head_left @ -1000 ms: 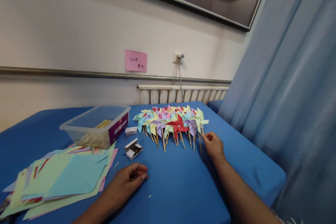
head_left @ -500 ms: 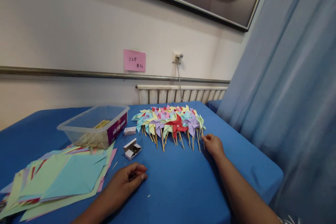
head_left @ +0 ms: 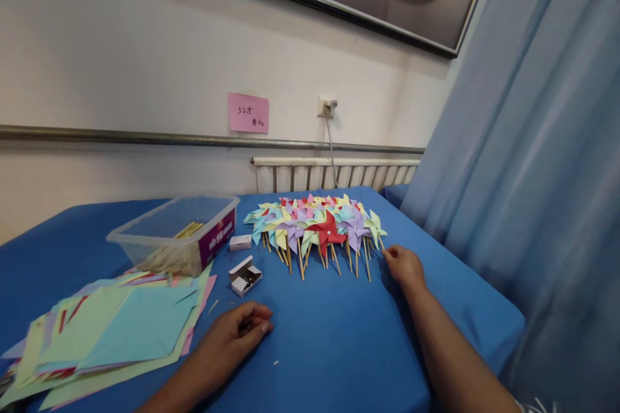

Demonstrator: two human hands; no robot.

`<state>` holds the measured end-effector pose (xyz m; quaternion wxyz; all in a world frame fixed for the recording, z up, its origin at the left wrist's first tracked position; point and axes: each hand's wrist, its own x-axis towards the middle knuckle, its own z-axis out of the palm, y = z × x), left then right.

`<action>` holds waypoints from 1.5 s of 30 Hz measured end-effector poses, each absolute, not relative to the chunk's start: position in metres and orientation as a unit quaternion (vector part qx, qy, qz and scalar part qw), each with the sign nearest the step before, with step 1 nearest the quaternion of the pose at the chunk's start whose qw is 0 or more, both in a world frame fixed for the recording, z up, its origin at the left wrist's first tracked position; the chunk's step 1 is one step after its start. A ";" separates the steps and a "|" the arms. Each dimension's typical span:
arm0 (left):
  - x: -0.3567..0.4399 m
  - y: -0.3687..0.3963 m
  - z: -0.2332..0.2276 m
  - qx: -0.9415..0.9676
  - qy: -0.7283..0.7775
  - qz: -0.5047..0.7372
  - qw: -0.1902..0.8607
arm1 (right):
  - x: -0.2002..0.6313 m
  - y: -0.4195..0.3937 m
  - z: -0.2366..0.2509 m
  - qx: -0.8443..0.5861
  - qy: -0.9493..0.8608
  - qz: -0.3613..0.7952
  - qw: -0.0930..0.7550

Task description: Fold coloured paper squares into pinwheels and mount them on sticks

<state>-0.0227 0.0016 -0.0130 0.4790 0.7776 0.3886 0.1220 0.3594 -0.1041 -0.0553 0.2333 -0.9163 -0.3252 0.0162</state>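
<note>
Shifted slightly rightward since the earlier frame: right hand [head_left: 405, 266], fingertips at the stick of the outermost pale green pinwheel [head_left: 376, 226], apparently pinching it, though grip unclear at this distance. Left hand [head_left: 238, 330] resting loosely curled and holding nothing on the blue bench [head_left: 339, 342]. Pinwheel row [head_left: 314, 227] lying mid-bench, sticks toward the hands. Small open white box [head_left: 246, 276] just beyond left hand. Coloured paper sheets [head_left: 111, 329] at left; clear plastic tub [head_left: 174, 232] with sticks behind them.

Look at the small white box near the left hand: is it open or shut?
Open: the small white box has its tray slid out, showing small dark metal pieces inside.
</note>
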 end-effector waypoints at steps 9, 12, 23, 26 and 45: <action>-0.023 0.003 -0.013 0.790 0.384 0.111 0.465 | 0.357 -0.102 -0.055 -0.914 -0.333 0.009 0.230; -0.022 0.003 -0.012 0.783 0.386 0.111 0.475 | 0.359 -0.103 -0.057 -0.915 -0.327 0.013 0.235; -0.022 0.002 -0.010 0.787 0.377 0.117 0.474 | 0.354 -0.110 -0.052 -0.895 -0.282 -0.062 0.340; -0.022 0.002 -0.013 0.784 0.374 0.138 0.476 | 0.332 -0.109 -0.045 -0.867 -0.309 -0.083 0.382; -0.029 -0.009 -0.032 0.774 0.361 0.216 0.474 | 0.108 -0.014 -0.068 -0.586 -0.430 0.333 0.600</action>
